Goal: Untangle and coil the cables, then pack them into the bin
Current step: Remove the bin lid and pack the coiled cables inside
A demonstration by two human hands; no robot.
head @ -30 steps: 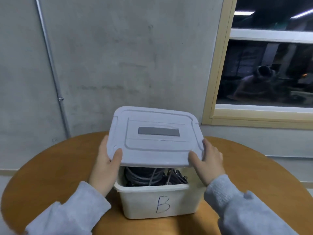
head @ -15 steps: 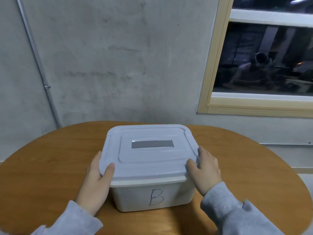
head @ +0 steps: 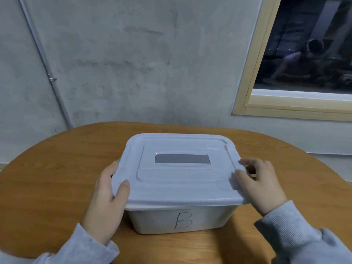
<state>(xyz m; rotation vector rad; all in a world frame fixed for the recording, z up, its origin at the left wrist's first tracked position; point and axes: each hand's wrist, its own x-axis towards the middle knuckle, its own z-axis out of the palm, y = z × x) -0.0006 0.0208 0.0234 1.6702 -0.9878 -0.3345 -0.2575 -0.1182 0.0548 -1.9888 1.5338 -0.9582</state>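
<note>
Nearest you, the bin (head: 181,220), marked with a handwritten B, sat on the round wooden desk (head: 57,168) with its lid (head: 179,180) laid on top. The cables were out of sight, presumably inside under that lid.

Your left hand (head: 106,199) gripped the lid's left edge, thumb curled over the top and the fingers (head: 112,168) wrapped down the side. Your right hand (head: 257,183) gripped the right edge, thumb lying on the lid and the fingers loosely bent beside the rim.

The risk, as I judge it, was a lid that only looked seated. The near right corner seemed to overhang the bin slightly, so pressing down unevenly could have snapped one side while the other stayed loose. A coil riding high inside could also have held the lid up or been pinched under the rim. Pushing hard on one edge might have slid the bin across the desk.

Beyond stood a concrete wall (head: 133,63) and a window (head: 304,54).
</note>
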